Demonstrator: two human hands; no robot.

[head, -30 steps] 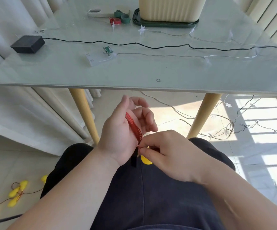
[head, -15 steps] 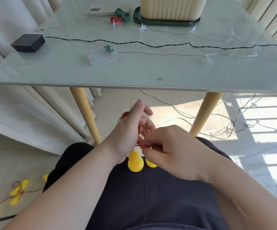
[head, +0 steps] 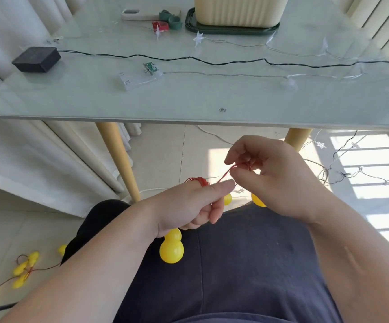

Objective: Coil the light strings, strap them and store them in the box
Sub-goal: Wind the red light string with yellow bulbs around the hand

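Note:
My left hand (head: 188,206) sits over my lap with a coil of red wire (head: 199,181) looped over its fingers; yellow gourd-shaped bulbs (head: 171,248) hang under it. My right hand (head: 275,176) is up and to the right, pinching the red wire's free strand (head: 227,174), which runs taut between the two hands. The cream ribbed box (head: 238,9) stands on a dark green lid at the table's far edge. Green and red straps (head: 169,19) lie to its left.
On the glass table (head: 188,99) lie a black battery box (head: 36,59) with black wire, a clear battery case (head: 138,76) with star lights and a phone (head: 139,14). More yellow bulbs (head: 23,269) trail on the floor at left; tangled wires (head: 351,176) lie at right. Curtains hang at left.
My right hand has risen and pulled away to the right, drawing a strand of red wire out from the coil. My left hand has turned palm down and more bulbs now hang into view.

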